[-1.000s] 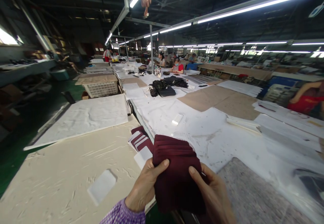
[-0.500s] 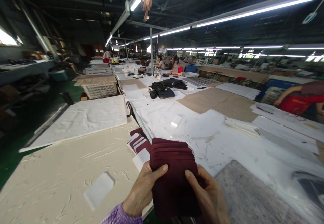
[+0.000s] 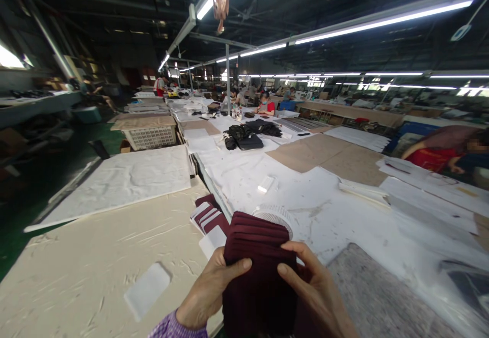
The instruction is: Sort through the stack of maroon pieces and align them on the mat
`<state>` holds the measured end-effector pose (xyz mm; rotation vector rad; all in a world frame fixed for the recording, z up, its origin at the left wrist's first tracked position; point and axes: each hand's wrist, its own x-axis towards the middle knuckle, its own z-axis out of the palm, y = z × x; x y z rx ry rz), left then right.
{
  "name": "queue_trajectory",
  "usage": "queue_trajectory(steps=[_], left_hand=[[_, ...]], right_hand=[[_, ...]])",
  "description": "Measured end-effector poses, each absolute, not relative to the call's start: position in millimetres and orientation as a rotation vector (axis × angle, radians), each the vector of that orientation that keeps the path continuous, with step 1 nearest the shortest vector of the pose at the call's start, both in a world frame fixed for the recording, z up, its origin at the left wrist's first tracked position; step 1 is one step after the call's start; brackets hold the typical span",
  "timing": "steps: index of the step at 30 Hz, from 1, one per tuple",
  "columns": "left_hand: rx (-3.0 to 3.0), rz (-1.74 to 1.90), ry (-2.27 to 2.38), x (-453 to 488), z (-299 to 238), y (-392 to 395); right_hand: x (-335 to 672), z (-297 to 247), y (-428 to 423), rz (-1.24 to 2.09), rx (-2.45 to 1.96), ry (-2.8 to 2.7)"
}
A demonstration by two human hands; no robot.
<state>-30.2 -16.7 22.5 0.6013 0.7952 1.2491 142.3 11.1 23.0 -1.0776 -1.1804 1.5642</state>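
A thick stack of maroon fabric pieces (image 3: 260,282) is held up between both hands, its layered top edges fanned slightly. My left hand (image 3: 208,284) grips the left side, thumb lying across the front piece. On the right side, my right hand (image 3: 311,282) is closed, with the thumb on the front and the index finger at an upper edge. Just beyond the stack lies a pile of maroon and white pieces (image 3: 209,216), with a white card (image 3: 213,241) beside it. Partly hidden behind the stack is a round white ribbed object (image 3: 277,215).
A cream sheet (image 3: 95,246) covers the left table, with a white piece (image 3: 147,289) on it. Black fabric items (image 3: 248,134), a small white block (image 3: 266,184) and brown paper (image 3: 332,155) lie ahead. Grey felt (image 3: 389,292) lies right. A co-worker (image 3: 439,149) bends over at far right.
My right index finger has come up onto the stack's upper right edge. The stack has shifted slightly down and left, uncovering more of the white ribbed object. The co-worker at right has leaned further in.
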Motion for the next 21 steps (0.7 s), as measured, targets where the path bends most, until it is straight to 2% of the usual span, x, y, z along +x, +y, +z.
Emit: queue_trajectory(steps=[4, 9, 11, 15, 21], left_hand=[[0.577, 1.314, 0.817, -34.0, 20.3, -16.8], [0.594, 1.306, 0.826, -35.3, 19.2, -17.4], [0.602, 1.298, 0.816, -34.9, 19.6, -17.7], [0.623, 1.287, 0.797, -34.5, 19.7, -18.4], [0.707, 1.231, 0.791, -36.2, 19.2, -20.2]], right_hand=[[139.7, 16.7, 6.2, 1.523, -1.058, -1.197], [148.0, 16.5, 11.0, 0.978, -1.086, -1.548], [150.4, 18.2, 12.8, 0.869, -1.043, -1.616], [150.4, 19.2, 12.5, 0.793, -1.000, -1.671], [149.6, 16.2, 14.0, 0.882, -1.064, -1.658]])
